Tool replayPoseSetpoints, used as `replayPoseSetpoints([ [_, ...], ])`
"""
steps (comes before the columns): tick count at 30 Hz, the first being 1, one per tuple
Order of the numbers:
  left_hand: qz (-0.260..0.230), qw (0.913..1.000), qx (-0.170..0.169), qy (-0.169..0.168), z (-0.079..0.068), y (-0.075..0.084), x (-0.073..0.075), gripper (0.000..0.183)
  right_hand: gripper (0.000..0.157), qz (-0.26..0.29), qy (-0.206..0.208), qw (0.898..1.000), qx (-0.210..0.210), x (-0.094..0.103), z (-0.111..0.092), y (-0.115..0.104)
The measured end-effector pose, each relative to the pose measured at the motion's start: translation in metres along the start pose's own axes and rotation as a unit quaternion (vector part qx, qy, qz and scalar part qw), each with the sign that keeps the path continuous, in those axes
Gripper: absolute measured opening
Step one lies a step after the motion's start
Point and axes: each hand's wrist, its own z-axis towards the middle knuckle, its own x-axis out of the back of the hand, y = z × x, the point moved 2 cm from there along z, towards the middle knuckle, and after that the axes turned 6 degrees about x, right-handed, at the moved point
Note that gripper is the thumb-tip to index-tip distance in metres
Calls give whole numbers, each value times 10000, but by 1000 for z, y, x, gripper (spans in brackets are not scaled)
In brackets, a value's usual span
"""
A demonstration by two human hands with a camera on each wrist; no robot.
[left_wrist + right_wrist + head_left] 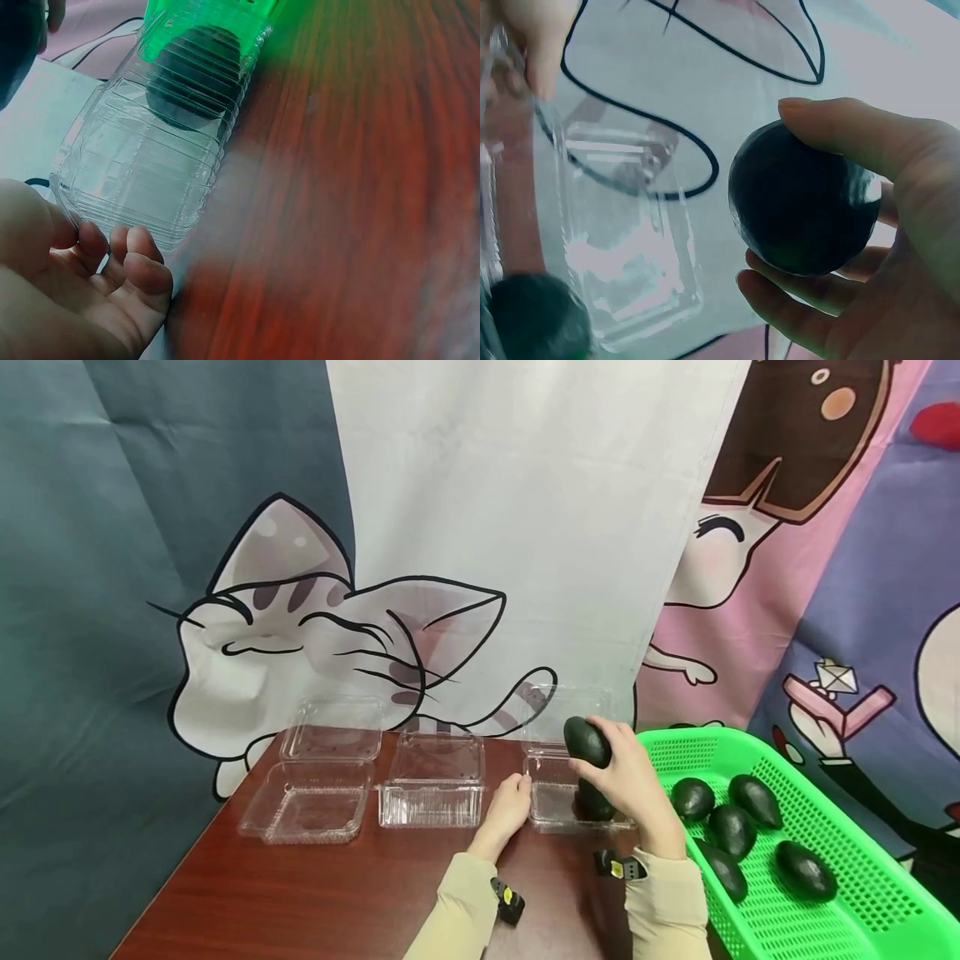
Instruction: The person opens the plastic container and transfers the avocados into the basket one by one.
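My right hand (628,774) grips a dark avocado (587,742) above the right-hand clear plastic clamshell box (551,800). Thumb and fingers wrap the fruit's sides in the right wrist view, where the avocado (802,199) shows its rounded end. A second avocado (595,802) lies inside the box, at its right side. At the box's left edge, my left hand (508,808) pinches the rim between thumb and index finger; the left wrist view shows the other fingers of that hand (90,292) curled beside the wall. The box's lid (566,714) stands raised at the back.
Two more clamshell boxes with lids up stand to the left: one in the middle (431,806) and one farther left (311,802). A green perforated basket (847,910) with several avocados sits at the right. A printed curtain (480,527) hangs behind the wooden table (300,902).
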Motion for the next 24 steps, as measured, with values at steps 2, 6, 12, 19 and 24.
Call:
replayPoseSetpoints([
  [2, -6, 10000, 22, -22, -1, 0, -1, 30, 68, -48, -5, 10000, -43, 8, 0, 4],
  [6, -13, 10000, 34, -48, -2, 0, -3, 30, 66, -153, -5, 9997, -187, 29, 3, 14],
  [12, 4, 9999, -18, -118, -3, 1, -6, 30, 65, -520, 167, 9979, -354, 81, 9, 35],
  [19, 68, 10000, 58, -29, -3, 4, -2, 29, 68, -1008, 76, 9915, -825, 139, 8, 61],
  [24, 136, 9999, 95, 0, -2, 4, 1, 30, 67, -1345, -226, 9867, -889, 160, 6, 81],
])
